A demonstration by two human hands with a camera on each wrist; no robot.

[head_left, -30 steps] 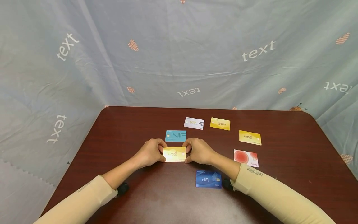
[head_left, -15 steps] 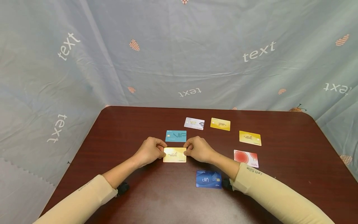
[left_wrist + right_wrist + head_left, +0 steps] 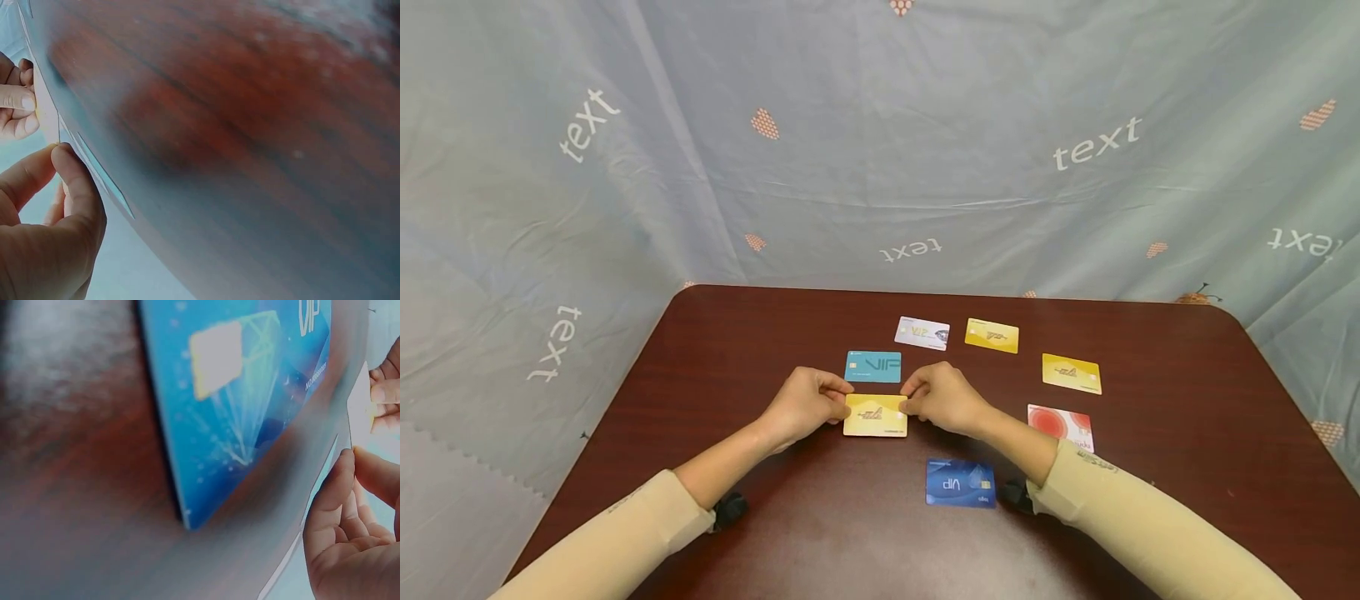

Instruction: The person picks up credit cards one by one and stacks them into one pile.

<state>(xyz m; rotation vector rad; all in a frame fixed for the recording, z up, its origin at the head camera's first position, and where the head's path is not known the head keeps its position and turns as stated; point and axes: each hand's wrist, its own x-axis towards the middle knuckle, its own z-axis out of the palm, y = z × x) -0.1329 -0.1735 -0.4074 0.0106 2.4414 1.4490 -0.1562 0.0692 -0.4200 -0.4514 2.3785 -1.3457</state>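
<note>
A gold card (image 3: 876,416) with a dark emblem faces up between my two hands in the head view. My left hand (image 3: 806,403) pinches its left end between thumb and fingers. The right end is pinched by my right hand (image 3: 945,400). In the left wrist view the card (image 3: 47,103) shows as a thin slanted sheet. Just beyond it lies a teal VIP card (image 3: 872,367). A blue VIP card (image 3: 960,483) rests closer to me, and its chip side fills much of the right wrist view.
On the dark wooden table (image 3: 760,325) lie more cards: a silver VIP card (image 3: 921,332), a gold card at the back (image 3: 992,336), another gold card to the right (image 3: 1071,373) and a red-and-white card (image 3: 1060,427). A grey printed cloth (image 3: 850,167) hangs behind the table.
The held gold card has shifted slightly right and looks a little larger, and its glare has faded. Both hands keep their pinch on it, with the right hand moved slightly right.
</note>
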